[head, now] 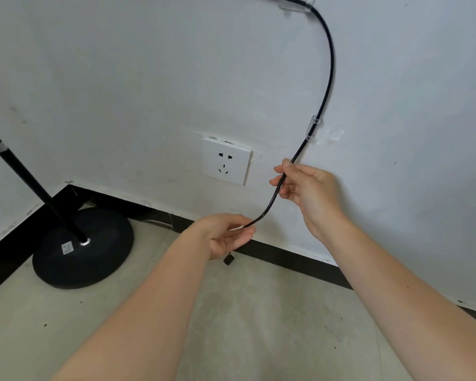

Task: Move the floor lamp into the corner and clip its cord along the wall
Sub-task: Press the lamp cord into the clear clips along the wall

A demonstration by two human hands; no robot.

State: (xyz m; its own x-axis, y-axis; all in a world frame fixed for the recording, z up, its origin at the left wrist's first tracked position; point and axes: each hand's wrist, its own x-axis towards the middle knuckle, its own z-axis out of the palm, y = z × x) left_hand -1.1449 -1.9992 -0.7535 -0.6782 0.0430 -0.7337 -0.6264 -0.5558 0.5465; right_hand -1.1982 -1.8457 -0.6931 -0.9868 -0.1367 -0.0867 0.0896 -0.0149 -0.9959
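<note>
Black cord (331, 64) running between both hands, glinting glossy. Clear clips (312, 127) sitting above right hand (311, 193). White socket (226, 160) showing just left of it; black lamp base (83, 251), white label, lying left of left hand (226, 235). Wall (149, 78) showing white, skirting (286, 257) black, floor (259, 325) mottled beige.

Lamp base (83, 248) on floor (259, 325) in left corner. Socket (227, 161) on wall (149, 78), right of it. Cord (331, 64) further right, through two wall clips: upper clip (296, 1), lower clip (313, 127).
</note>
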